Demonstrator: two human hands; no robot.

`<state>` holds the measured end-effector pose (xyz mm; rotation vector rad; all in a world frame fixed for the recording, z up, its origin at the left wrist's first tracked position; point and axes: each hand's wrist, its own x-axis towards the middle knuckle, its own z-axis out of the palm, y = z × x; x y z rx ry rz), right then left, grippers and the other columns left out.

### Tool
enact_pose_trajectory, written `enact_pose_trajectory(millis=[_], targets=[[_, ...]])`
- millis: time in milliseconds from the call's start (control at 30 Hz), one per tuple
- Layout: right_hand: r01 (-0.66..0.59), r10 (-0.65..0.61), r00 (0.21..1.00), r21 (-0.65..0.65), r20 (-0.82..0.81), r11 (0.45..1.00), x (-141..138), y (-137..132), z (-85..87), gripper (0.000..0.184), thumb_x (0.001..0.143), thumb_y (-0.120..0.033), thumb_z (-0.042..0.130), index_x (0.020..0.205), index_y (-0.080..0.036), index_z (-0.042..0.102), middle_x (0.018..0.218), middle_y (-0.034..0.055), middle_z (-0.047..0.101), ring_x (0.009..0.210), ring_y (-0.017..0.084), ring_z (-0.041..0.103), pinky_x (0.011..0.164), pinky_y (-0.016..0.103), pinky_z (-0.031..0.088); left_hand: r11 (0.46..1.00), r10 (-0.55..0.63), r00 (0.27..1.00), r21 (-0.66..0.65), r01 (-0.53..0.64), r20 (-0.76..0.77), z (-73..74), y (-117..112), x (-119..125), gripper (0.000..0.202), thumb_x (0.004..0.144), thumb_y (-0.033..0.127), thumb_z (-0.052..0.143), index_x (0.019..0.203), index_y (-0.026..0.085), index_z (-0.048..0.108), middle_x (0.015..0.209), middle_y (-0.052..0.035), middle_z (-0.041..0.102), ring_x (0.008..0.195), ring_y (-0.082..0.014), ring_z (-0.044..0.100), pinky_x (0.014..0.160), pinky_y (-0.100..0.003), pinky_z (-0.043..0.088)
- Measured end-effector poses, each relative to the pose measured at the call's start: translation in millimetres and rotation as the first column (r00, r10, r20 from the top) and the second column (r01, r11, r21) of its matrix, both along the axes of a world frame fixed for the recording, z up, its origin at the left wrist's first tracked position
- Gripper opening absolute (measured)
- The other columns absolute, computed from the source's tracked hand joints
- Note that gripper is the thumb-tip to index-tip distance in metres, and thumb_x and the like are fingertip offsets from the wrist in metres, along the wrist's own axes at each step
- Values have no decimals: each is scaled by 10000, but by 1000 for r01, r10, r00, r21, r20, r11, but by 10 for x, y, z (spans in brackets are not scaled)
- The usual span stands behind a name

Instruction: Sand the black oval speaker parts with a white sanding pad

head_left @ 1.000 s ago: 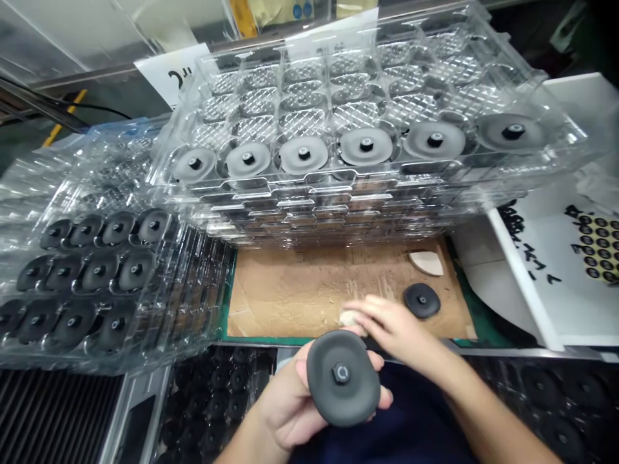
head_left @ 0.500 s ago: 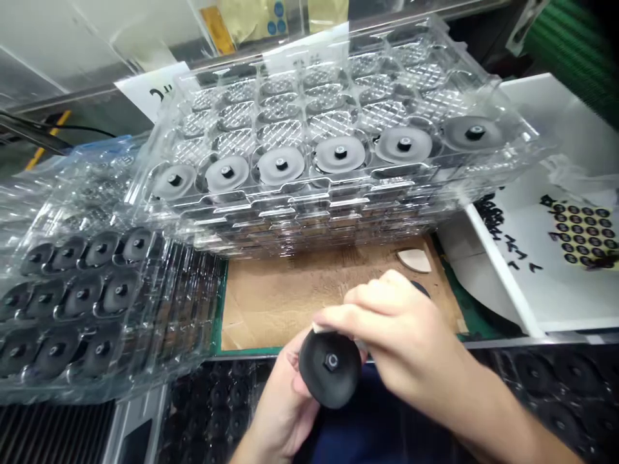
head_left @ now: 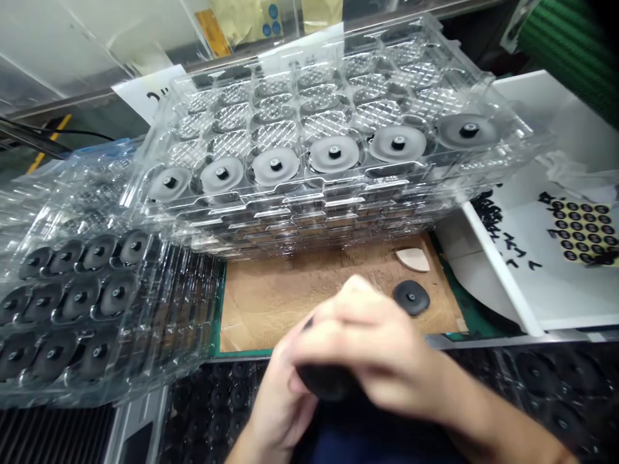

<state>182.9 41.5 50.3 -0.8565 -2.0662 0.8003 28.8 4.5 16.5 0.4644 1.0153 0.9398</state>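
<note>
My left hand (head_left: 280, 393) is closed around a round black rubber-like disc (head_left: 329, 383) in front of my body. Bent over the top of the disc is my right hand (head_left: 372, 332), its curled fingers hiding the disc's face and hub. What the right fingertips hold is covered now; half a second ago a small white pad showed between them and the rim. A second black disc (head_left: 411, 297), with a small hub at its centre, lies on the cardboard sheet (head_left: 271, 296) beyond my right hand. Behind it rests a cream quarter-round pad (head_left: 412, 260).
Ahead stands a stack of clear plastic trays (head_left: 300, 212), its front row holding grey-black discs. More disc-filled trays (head_left: 82, 322) are at left. At right, a white bin (head_left: 561, 290) contains small black pieces and a yellow sticker sheet (head_left: 585, 232).
My right hand has moved left and down across the disc, covering its face, and has uncovered the second disc on the cardboard. My left hand keeps its hold.
</note>
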Motion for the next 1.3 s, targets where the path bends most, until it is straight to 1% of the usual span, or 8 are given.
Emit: enact_pose_trajectory(millis=[133,333,533,667,800,967,1133,1300], targets=[[350,-322,917,-91,236,932,189,3,-470,330,905,-91,396,1087,-201,648,892,36,685,785,159,583,709,311,324,991,136,986,-21,-134,101,-24,15,-48,643,506,419,837,1114,306,660,1162,-40,693,994,-246,663,867,-303,511],[307,-221,931,-298,290,904,161,-413,-1255,233,893,-174,495,954,-230,713,676,1,678,621,150,616,610,280,393,979,205,966,-11,-205,160,-74,93,-58,504,648,375,772,1126,270,654,1190,-61,678,1046,-228,647,913,-292,503],[507,-517,853,-334,66,795,59,-206,-516,223,922,-261,493,1075,-216,649,970,32,702,838,149,642,665,248,483,981,192,968,-19,-192,160,-57,96,45,514,677,337,761,1168,266,627,1200,-61,669,1083,-219,624,904,-272,508],[370,-385,918,-148,-92,917,-120,-85,7,215,911,-178,484,1045,-175,653,940,35,711,811,159,629,733,284,473,980,189,973,-95,-177,136,-62,43,45,500,741,313,712,1223,277,584,1165,-68,678,1053,-218,631,890,-303,519],[101,-96,995,-298,29,949,-213,-61,28,193,881,-123,512,970,-186,672,883,4,711,756,136,625,693,251,453,965,236,969,-136,-225,70,-69,31,-13,412,674,249,767,1072,291,671,1103,-20,704,944,-189,667,768,-241,553],[234,-241,970,-129,-41,964,-267,-64,-47,229,909,-145,457,1036,-104,644,952,69,701,815,171,606,757,294,432,969,197,967,-185,-167,161,-19,25,-38,250,627,267,804,868,242,740,848,7,744,796,-129,681,724,-171,538],[64,-51,998,-343,47,937,-6,-236,-4,185,901,-151,504,1010,-200,645,892,-12,694,755,118,594,691,234,412,982,106,976,-177,-72,193,-30,-39,-134,457,613,272,814,1051,308,691,1095,10,718,997,-144,649,858,-191,499],[203,-188,955,-44,228,978,89,-126,46,241,936,-161,422,991,-194,654,803,26,649,676,159,501,647,302,340,990,57,973,-140,-26,225,-9,-29,-94,646,535,406,837,1134,250,655,1111,-31,706,1025,-204,638,880,-246,499]])
